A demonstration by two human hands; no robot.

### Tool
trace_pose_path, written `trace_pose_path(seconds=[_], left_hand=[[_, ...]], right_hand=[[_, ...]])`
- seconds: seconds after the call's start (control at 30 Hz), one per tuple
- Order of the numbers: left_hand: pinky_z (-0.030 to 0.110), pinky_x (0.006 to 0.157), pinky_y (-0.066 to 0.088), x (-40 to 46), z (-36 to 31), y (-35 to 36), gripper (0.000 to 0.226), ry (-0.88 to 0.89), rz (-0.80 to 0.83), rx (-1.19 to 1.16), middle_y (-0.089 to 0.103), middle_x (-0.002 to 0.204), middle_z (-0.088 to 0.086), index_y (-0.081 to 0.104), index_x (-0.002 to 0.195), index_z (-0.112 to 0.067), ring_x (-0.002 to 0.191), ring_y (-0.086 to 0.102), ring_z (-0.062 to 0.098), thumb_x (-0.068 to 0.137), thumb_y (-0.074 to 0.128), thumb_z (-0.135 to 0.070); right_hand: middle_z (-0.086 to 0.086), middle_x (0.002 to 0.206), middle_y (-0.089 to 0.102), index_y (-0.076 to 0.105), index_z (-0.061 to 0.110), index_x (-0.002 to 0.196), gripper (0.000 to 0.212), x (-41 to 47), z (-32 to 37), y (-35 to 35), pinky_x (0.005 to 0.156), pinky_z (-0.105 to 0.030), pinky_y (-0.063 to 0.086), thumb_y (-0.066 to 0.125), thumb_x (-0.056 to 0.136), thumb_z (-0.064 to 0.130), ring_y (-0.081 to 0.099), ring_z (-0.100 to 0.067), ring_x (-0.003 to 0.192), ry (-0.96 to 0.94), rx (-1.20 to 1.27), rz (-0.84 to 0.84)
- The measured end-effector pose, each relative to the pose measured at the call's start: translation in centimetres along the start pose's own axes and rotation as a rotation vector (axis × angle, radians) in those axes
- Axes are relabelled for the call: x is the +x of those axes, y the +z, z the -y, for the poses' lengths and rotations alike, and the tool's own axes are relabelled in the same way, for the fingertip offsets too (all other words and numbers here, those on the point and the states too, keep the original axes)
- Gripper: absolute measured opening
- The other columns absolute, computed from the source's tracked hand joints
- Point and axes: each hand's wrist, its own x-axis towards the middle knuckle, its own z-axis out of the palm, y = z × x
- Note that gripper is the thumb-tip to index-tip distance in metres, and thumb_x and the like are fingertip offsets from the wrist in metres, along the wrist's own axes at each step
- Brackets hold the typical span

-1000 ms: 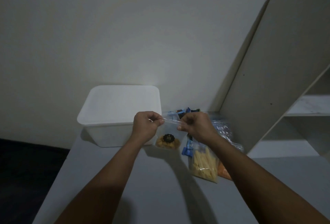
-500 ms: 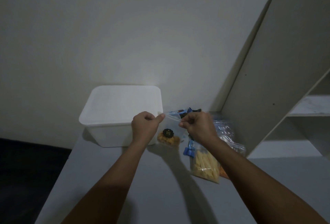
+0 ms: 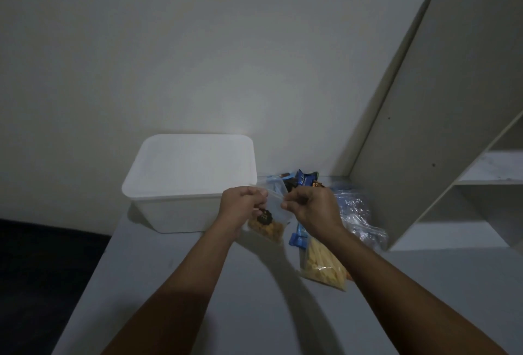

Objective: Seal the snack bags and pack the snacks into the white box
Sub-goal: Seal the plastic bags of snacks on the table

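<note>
- The left hand (image 3: 242,204) and the right hand (image 3: 310,207) are raised side by side above the grey surface (image 3: 175,284), both forearms reaching in from the bottom of the view
- Between them hangs a small clear snack bag (image 3: 270,220) with orange-brown pieces gathered at its bottom and a dark round label on its front
- The left hand's fingers (image 3: 256,194) are curled and pinch the bag's top strip at its left end; the right hand's fingers (image 3: 291,204) are curled and pinch the same strip at its right end, so the strip runs taut between the two hands
- Whether the strip is pressed closed along its whole length cannot be told in this dim light
- The white box (image 3: 188,182) stands on the surface just left of the hands, close to the wall; its lid is on, and the left hand overlaps its near right corner in the view
- A bag of pale yellow sticks (image 3: 322,265) lies flat on the surface under the right forearm, with an orange snack peeking out at its right edge
- Blue wrapped snacks (image 3: 304,178) lie behind the hands, and another blue wrapper (image 3: 297,238) lies just beyond the yellow bag
- Crumpled clear bags (image 3: 358,219) lie to the right, beside the slanted side panel of a shelf unit (image 3: 441,117)
</note>
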Motion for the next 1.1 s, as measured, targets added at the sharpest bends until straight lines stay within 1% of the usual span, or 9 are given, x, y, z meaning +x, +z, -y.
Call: trace_pose_path(seconds=[0.13, 0.23, 0.37, 0.5, 0.63, 0.73, 0.83, 0.97, 1.1], left_hand=[[0.026, 0.062, 0.052, -0.2, 0.0, 0.0, 0.005, -0.015, -0.031, -0.032, 0.064, 0.069, 0.010, 0.068, 0.077, -0.005, 0.065, 0.060, 0.019, 0.082, 0.068, -0.005], [0.026, 0.061, 0.052, -0.3, 0.2, 0.3, 0.008, -0.003, -0.041, 0.008, 0.065, 0.066, 0.010, 0.069, 0.073, -0.007, 0.062, 0.061, 0.019, 0.080, 0.068, -0.004], [0.019, 0.057, 0.050, -0.3, 0.6, 0.5, 0.007, 0.026, -0.010, 0.075, 0.063, 0.066, 0.007, 0.068, 0.075, -0.004, 0.061, 0.059, 0.015, 0.082, 0.069, -0.005], [0.025, 0.064, 0.051, -0.2, 0.8, 0.7, 0.014, 0.038, -0.011, 0.138, 0.064, 0.068, 0.007, 0.067, 0.068, -0.008, 0.069, 0.062, 0.018, 0.081, 0.070, -0.007], [0.030, 0.065, 0.052, -0.3, 0.6, 1.1, 0.010, -0.016, -0.046, 0.133, 0.060, 0.061, 0.006, 0.067, 0.068, -0.007, 0.062, 0.059, 0.018, 0.078, 0.066, -0.008], [0.031, 0.064, 0.052, -0.5, 0.6, 1.4, 0.010, -0.071, -0.071, 0.125, 0.060, 0.057, 0.006, 0.066, 0.063, -0.009, 0.060, 0.059, 0.021, 0.073, 0.067, -0.010], [0.030, 0.059, 0.050, -0.4, 0.2, 1.1, 0.004, -0.114, -0.166, 0.044, 0.057, 0.061, 0.010, 0.065, 0.071, -0.004, 0.060, 0.058, 0.024, 0.074, 0.063, -0.004], [0.030, 0.059, 0.054, -0.2, -0.1, 0.5, 0.005, -0.046, -0.259, -0.007, 0.060, 0.068, 0.011, 0.064, 0.082, -0.003, 0.059, 0.059, 0.022, 0.078, 0.064, -0.003], [0.031, 0.061, 0.059, -0.3, -0.3, 0.5, 0.012, 0.027, -0.288, -0.011, 0.062, 0.069, 0.012, 0.065, 0.074, -0.002, 0.057, 0.061, 0.020, 0.076, 0.056, 0.005]], right_hand=[[0.006, 0.081, 0.070, 0.073, 0.010, 0.092, 0.019, -0.2, -0.1, -0.1, 0.060, -0.013, 0.051, 0.079, 0.076, 0.018, 0.065, 0.000, 0.070, 0.066, 0.225, 0.119], [0.003, 0.080, 0.071, 0.073, 0.012, 0.088, 0.010, 0.0, -0.1, -0.2, 0.062, -0.014, 0.054, 0.074, 0.081, 0.019, 0.067, -0.003, 0.072, 0.117, 0.333, 0.144], [0.001, 0.077, 0.068, 0.071, 0.013, 0.082, 0.006, 0.2, -0.2, -0.1, 0.063, -0.016, 0.052, 0.068, 0.086, 0.014, 0.064, -0.007, 0.073, 0.147, 0.276, 0.149], [-0.004, 0.078, 0.066, 0.065, 0.016, 0.076, 0.015, 0.2, -0.3, 0.0, 0.074, -0.032, 0.053, 0.062, 0.091, 0.014, 0.062, -0.017, 0.078, 0.169, 0.237, 0.177], [0.003, 0.074, 0.064, 0.068, 0.008, 0.083, 0.013, 0.1, -0.1, 0.6, 0.072, -0.029, 0.051, 0.060, 0.092, 0.013, 0.061, -0.014, 0.076, 0.113, 0.163, 0.168], [0.002, 0.076, 0.066, 0.070, 0.007, 0.087, 0.013, 0.1, 0.0, 0.9, 0.075, -0.033, 0.053, 0.060, 0.092, 0.014, 0.063, -0.015, 0.077, 0.075, 0.124, 0.170], [0.006, 0.076, 0.062, 0.069, 0.008, 0.087, 0.014, -0.1, 0.1, 0.9, 0.075, -0.033, 0.052, 0.058, 0.093, 0.013, 0.061, -0.013, 0.078, 0.059, 0.094, 0.187], [0.006, 0.076, 0.061, 0.068, 0.008, 0.088, 0.014, -0.1, 0.1, 0.7, 0.075, -0.032, 0.051, 0.056, 0.094, 0.012, 0.059, -0.012, 0.078, 0.048, 0.096, 0.180], [-0.001, 0.083, 0.068, 0.071, 0.007, 0.091, 0.013, -0.2, 0.0, 0.4, 0.073, -0.031, 0.053, 0.061, 0.092, 0.015, 0.063, -0.015, 0.080, 0.031, 0.097, 0.164]])
